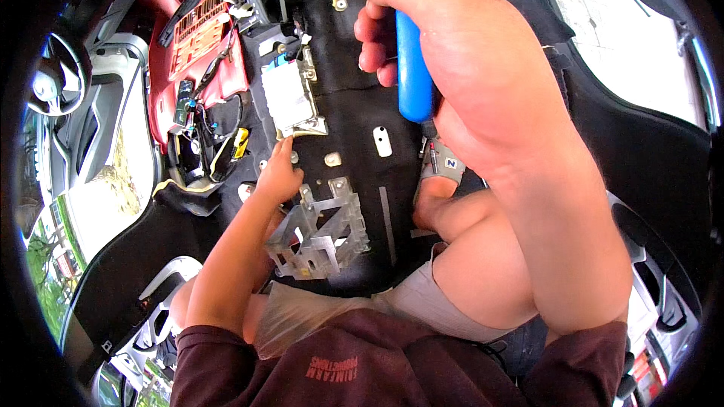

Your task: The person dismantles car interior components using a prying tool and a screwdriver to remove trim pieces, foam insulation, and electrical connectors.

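Close up at the upper right, my right hand (460,45) is wrapped round the blue handle (413,68) of a tool. The tool's working end is out of view or hidden, so its kind cannot be told. My left hand (281,173) reaches forward over the dark carpet, fingers stretched out, holding nothing that I can see. Its fingertips are at the near edge of a flat white and silver box-shaped unit (289,98) with metal mounting tabs. Beside my left forearm, nearer to me, stands a grey metal bracket frame (320,237) with open sides.
Black carpet (354,117) lies inside a stripped car, with a white oval piece (382,142) on it. Red trim (235,68) and loose wiring (197,132) crowd the left. A steering wheel (49,79) shows far left. My bare foot (434,200) rests right of centre.
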The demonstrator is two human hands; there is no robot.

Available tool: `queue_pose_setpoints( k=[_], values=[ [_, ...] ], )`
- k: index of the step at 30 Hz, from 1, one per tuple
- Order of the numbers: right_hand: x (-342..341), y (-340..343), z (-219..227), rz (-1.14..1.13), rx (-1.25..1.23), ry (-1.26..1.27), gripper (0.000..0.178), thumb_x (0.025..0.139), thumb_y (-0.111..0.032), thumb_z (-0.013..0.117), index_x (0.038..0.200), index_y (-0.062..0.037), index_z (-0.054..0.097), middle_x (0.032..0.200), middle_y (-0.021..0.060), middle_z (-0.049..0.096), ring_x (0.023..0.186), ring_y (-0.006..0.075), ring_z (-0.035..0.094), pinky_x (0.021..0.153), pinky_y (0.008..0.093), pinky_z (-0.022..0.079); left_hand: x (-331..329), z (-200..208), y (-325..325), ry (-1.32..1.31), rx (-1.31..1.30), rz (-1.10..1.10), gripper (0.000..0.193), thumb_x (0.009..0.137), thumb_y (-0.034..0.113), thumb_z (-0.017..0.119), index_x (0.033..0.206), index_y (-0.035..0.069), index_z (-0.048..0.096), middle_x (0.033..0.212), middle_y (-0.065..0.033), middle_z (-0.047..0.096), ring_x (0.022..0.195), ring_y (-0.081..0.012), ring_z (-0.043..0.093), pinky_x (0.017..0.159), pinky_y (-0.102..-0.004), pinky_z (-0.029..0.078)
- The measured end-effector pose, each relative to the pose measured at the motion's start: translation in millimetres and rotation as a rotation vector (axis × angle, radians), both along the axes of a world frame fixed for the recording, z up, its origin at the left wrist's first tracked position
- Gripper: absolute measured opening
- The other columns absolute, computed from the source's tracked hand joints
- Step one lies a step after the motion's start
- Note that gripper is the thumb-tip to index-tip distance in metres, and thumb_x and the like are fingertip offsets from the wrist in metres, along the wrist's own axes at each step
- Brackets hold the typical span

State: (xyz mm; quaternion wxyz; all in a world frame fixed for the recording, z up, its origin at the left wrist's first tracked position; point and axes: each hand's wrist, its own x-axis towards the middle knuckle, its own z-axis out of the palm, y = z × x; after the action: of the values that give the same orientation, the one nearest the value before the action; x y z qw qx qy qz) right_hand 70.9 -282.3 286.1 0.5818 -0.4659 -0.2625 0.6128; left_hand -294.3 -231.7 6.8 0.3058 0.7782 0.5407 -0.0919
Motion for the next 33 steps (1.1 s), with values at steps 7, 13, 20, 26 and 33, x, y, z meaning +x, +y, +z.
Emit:
queue_pose_setpoints(
  k=[7,13,20,26,33],
  values=[
    [-7.7,28.3,-11.5,0.128,-0.063,-0.049,0.023,0.104,-0.025,0.067,0.113,-0.0051,0.062,0.096,0.0101,0.066,0.081,0.0193,0.065,0.071,0.0340,0.049,79.6,38.1,-12.4,-0.173,-0.207,-0.001,0.065,0.092,0.018,0.068,0.149,-0.010,0.055,0.150,-0.0326,0.058,0.139,-0.0453,0.060,0.117,-0.0469,0.048],
    [-17.3,37.4,-127.1,0.147,-0.161,-1.052,0.027,0.101,-0.021,0.069,0.114,0.0012,0.061,0.086,0.0171,0.070,0.069,0.0264,0.072,0.065,0.0418,0.056,114.3,-9.2,-9.9,-0.209,-0.373,0.309,0.073,0.094,0.030,0.068,0.146,-0.018,0.052,0.144,-0.0414,0.059,0.140,-0.0492,0.057,0.118,-0.0469,0.047],
    [-65.1,-6.7,-241.4,0.405,-0.096,-1.175,0.027,0.098,-0.014,0.069,0.123,-0.0052,0.072,0.108,0.0263,0.075,0.103,0.0482,0.072,0.089,0.0524,0.058,124.0,-0.9,-38.9,-0.068,-0.143,0.092,0.080,0.096,0.025,0.064,0.152,-0.024,0.035,0.162,-0.0461,0.034,0.160,-0.0540,0.024,0.130,-0.0487,0.035],
    [-109.3,-6.9,-302.2,0.268,-0.208,-1.258,0.033,0.106,-0.025,0.061,0.138,-0.0188,0.067,0.112,0.0206,0.075,0.103,0.0463,0.074,0.086,0.0578,0.060,84.7,4.5,-48.4,-0.114,-0.280,0.029,0.077,0.097,0.021,0.063,0.157,-0.018,0.036,0.167,-0.0421,0.030,0.160,-0.0465,0.032,0.130,-0.0454,0.034],
    [-135.8,24.4,-331.7,-0.225,-0.126,-1.002,0.023,0.101,-0.020,0.068,0.119,-0.0088,0.077,0.104,0.0272,0.076,0.101,0.0472,0.074,0.088,0.0546,0.059,78.9,-6.8,-53.1,-0.246,-0.226,0.136,0.072,0.095,0.019,0.064,0.154,-0.017,0.043,0.167,-0.0397,0.033,0.155,-0.0473,0.041,0.128,-0.0458,0.039]
  ],
)
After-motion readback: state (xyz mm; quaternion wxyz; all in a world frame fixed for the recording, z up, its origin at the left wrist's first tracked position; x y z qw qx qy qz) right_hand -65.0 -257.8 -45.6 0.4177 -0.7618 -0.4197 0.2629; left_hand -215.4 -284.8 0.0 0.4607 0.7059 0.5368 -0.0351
